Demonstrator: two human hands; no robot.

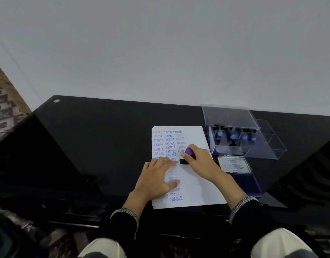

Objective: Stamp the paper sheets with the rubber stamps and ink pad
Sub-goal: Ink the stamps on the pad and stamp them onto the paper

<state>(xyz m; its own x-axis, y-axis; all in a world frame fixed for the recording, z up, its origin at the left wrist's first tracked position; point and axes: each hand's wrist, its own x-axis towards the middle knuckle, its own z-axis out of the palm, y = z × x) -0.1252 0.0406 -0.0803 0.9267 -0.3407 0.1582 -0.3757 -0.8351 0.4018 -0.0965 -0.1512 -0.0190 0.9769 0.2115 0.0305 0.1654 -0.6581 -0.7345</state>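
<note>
Nearest the camera, the person's knees in pale trousers are showing at the bottom edge, with two dark sleeves reaching forward over the near edge of the black glass table. A stack of white paper sheets is lying on the table just in front of the person, its top sheet carrying blue prints reading SAMPLE, FRAGILE, AIR MAIL and AMENDED.

The left hand is lying flat on the top sheet with its fingers straight and slightly spread, pressing the paper down and gripping nothing. Just beyond and to the right of it, the right hand is curling its fingers round the purple handle of a rubber stamp, whose black base is sitting on the paper near the middle of the sheet.

To the right of the stack, an open ink pad is resting on the table, its dark blue pad nearer and its labelled lid tilted up behind. Farther back, a clear plastic box with its lid raised is holding several more stamps with blue handles. Beyond the table's far edge, a plain pale wall is filling the view.
</note>
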